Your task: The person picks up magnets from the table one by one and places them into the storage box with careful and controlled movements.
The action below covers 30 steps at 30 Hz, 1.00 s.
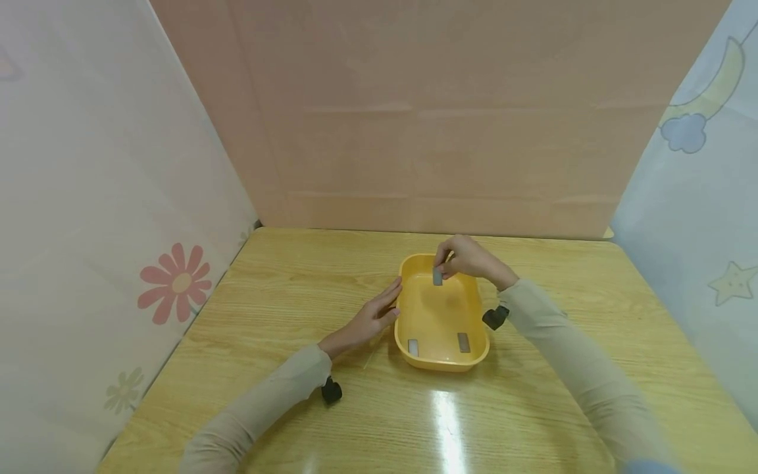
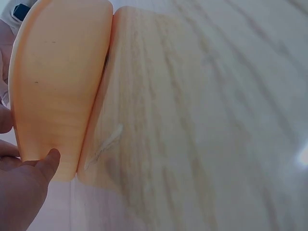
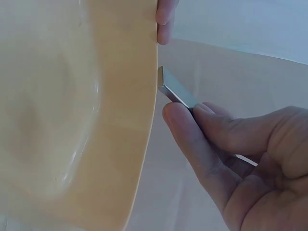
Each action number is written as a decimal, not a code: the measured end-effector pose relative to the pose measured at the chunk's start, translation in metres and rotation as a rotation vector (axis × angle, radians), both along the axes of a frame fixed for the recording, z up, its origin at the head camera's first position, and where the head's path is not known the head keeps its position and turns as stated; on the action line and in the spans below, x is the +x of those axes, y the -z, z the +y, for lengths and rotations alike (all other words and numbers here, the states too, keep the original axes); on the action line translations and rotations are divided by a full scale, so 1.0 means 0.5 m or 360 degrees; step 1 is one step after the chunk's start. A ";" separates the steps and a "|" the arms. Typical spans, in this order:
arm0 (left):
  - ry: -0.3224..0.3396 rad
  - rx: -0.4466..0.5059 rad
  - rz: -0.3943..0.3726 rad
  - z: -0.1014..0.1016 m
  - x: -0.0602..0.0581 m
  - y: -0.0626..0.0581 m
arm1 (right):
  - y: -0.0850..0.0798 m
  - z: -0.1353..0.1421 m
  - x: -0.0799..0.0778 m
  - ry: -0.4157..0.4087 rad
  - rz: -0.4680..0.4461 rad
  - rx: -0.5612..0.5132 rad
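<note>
A yellow plastic basin [image 1: 438,316] sits on the wooden table. My left hand [image 1: 370,319] rests against its left side, the fingers fairly straight and the thumb [image 2: 52,161] on the outer wall. Between thumb and fingers, my right hand [image 1: 470,258] pinches a small flat grey metal-looking block [image 3: 178,90], over the far end of the basin in the head view. Inside the basin's near end are two similar blocks, a light one [image 1: 413,347] at the left and a darker one [image 1: 464,342] at the right.
The wooden table [image 1: 308,283] extends around the basin. A plain pinkish panel [image 1: 438,131] stands behind it, with patterned sheets [image 1: 177,283] at either side. Each wrist carries a small black camera, such as the right one [image 1: 495,318].
</note>
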<state>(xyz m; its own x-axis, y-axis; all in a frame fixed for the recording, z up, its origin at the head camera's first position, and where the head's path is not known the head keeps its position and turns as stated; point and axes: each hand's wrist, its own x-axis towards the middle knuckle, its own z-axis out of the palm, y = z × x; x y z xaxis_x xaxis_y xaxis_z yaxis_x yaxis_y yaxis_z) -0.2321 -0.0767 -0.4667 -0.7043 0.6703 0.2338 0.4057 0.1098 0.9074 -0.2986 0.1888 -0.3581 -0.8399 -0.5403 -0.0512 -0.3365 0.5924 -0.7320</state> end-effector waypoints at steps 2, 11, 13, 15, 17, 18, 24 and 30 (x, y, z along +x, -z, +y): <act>0.0001 -0.0002 -0.0005 0.000 0.001 -0.001 | 0.002 -0.005 -0.002 0.0000 -0.0006 0.0006; 0.0021 -0.0016 -0.0006 0.002 -0.001 -0.004 | 0.014 -0.028 -0.013 0.0002 -0.0094 -0.0046; 0.0030 -0.0024 -0.0018 0.002 0.001 -0.013 | 0.019 -0.031 -0.017 0.0010 -0.0125 -0.0071; 0.0041 -0.0021 -0.0030 0.002 0.009 -0.032 | 0.024 -0.034 -0.019 0.0015 -0.0143 -0.0084; 0.0050 -0.0022 -0.0050 0.003 0.018 -0.052 | 0.029 -0.037 -0.022 0.0016 -0.0156 -0.0095; 0.0054 -0.0021 -0.0056 0.003 0.022 -0.060 | 0.031 -0.039 -0.023 0.0016 -0.0158 -0.0095; 0.0065 -0.0010 -0.0054 0.004 0.028 -0.068 | 0.047 -0.047 -0.031 0.0016 -0.0172 -0.0080; 0.0068 0.0000 -0.0071 0.004 0.029 -0.069 | 0.059 -0.051 -0.038 0.0045 -0.0208 -0.0088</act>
<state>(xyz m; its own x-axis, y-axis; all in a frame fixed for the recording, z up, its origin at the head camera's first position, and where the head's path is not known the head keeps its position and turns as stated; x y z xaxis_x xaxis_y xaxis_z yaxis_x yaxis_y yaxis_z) -0.2175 -0.0749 -0.4324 -0.6847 0.7000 0.2030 0.3693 0.0931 0.9247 -0.3174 0.1634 -0.3874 -0.8429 -0.5217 -0.1315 -0.2202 0.5576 -0.8004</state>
